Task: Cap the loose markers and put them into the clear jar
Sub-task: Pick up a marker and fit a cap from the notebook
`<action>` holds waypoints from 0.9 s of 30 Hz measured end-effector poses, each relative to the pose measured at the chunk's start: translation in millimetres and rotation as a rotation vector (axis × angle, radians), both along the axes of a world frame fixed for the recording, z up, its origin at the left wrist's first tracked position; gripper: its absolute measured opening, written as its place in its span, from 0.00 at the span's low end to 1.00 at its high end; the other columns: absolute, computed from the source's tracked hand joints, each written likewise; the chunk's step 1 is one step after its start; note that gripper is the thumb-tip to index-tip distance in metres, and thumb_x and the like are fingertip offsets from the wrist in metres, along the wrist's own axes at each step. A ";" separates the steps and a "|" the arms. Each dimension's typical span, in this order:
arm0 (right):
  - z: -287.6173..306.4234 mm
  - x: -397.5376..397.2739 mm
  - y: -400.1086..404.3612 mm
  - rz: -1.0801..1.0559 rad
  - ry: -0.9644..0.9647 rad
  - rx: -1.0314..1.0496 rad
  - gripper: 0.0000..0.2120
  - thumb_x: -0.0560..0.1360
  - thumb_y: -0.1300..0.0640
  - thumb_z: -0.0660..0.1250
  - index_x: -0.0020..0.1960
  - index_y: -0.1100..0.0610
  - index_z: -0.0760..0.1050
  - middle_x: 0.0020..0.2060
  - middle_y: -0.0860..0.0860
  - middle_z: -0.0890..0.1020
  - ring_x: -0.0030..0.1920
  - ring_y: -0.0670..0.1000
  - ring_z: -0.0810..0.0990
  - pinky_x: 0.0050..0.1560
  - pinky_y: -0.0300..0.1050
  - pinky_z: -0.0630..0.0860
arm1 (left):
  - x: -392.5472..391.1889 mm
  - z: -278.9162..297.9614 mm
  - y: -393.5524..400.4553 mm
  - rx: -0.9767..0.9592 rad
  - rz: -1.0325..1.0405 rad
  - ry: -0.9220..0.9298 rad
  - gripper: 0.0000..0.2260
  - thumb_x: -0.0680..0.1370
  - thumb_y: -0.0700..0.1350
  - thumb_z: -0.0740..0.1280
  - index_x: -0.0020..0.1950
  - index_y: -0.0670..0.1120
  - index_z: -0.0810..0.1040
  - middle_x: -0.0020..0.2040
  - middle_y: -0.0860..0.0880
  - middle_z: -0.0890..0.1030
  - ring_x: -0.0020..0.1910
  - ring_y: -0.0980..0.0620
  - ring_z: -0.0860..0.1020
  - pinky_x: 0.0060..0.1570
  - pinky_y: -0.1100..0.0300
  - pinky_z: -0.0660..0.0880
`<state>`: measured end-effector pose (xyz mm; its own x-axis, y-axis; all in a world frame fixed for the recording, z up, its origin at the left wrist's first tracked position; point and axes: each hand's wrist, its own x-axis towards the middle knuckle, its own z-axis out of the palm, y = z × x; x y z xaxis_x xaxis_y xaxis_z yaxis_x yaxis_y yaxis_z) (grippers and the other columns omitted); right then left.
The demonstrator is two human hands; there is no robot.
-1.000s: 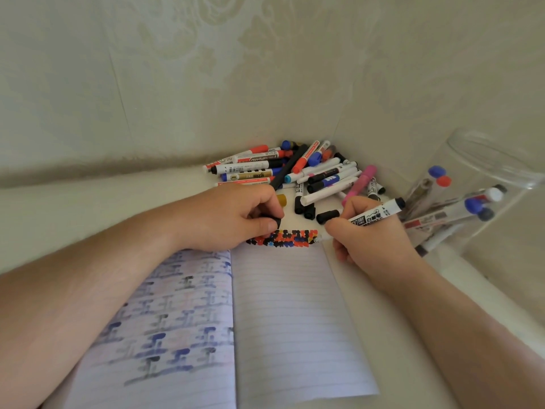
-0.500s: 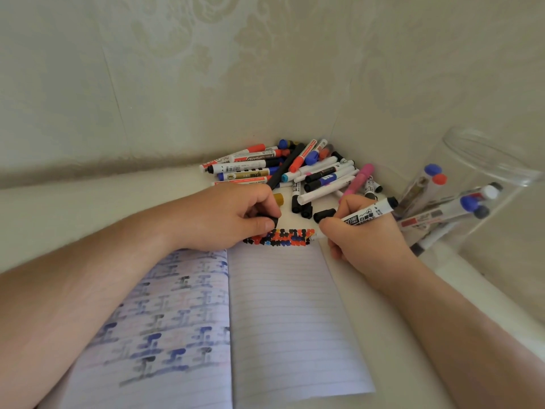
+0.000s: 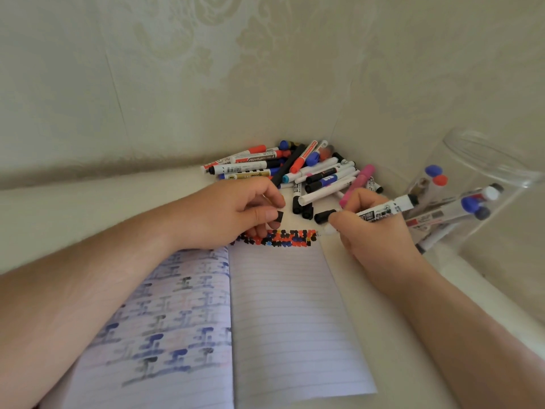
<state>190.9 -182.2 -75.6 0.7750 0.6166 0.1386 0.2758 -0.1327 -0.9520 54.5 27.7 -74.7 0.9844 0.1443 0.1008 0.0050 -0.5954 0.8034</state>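
Near the far corner of the worktop point(image 3: 368, 290), where two patterned walls meet: a heap of loose markers point(image 3: 295, 169), red, blue, black, pink and white, lying crosswise against one another, some capped, several loose black caps point(image 3: 324, 215) just in front of the heap. At the right edge of the worktop, tilted toward the corner: the clear jar point(image 3: 483, 184), already holding a handful of capped markers with blue, red and white ends. Across the middle, toward the near edge: an open lined notebook point(image 3: 292, 320), left page covered in faded blue and black marks, right page blank except for a band of red, blue and black dots along its far edge. Left hand point(image 3: 236, 214) resting on the far part of the notebook, fingers curled, thumb and forefinger pinching a small black cap point(image 3: 278, 216). Right hand point(image 3: 371, 228) just beside the notebook's far right corner, fingers clenched round a white marker point(image 3: 383, 209), uncapped tip pointing down at the end of the dotted band, black rear end angled up toward the jar. Hands close together, not touching.
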 end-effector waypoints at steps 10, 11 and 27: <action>7.1 -9.9 1.2 0.291 0.251 0.374 0.09 0.68 0.58 0.77 0.37 0.52 0.76 0.27 0.53 0.74 0.26 0.51 0.65 0.26 0.39 0.61 | -2.0 4.6 0.7 -0.020 0.052 -0.176 0.09 0.87 0.46 0.57 0.54 0.48 0.76 0.43 0.52 0.85 0.39 0.53 0.78 0.43 0.57 0.76; 7.0 -10.1 1.1 0.290 0.249 0.368 0.08 0.67 0.57 0.76 0.37 0.51 0.77 0.27 0.53 0.75 0.26 0.52 0.67 0.26 0.39 0.62 | -2.2 4.6 -0.3 -0.006 0.046 -0.172 0.08 0.87 0.46 0.57 0.54 0.48 0.76 0.43 0.52 0.85 0.39 0.53 0.78 0.43 0.59 0.75; 6.1 -3.5 -1.8 0.456 0.548 0.359 0.22 0.76 0.47 0.60 0.59 0.57 0.86 0.53 0.63 0.86 0.41 0.56 0.83 0.40 0.44 0.80 | -1.6 7.7 -6.2 -0.071 0.092 -0.194 0.12 0.86 0.52 0.59 0.48 0.48 0.74 0.36 0.51 0.83 0.34 0.52 0.77 0.39 0.55 0.75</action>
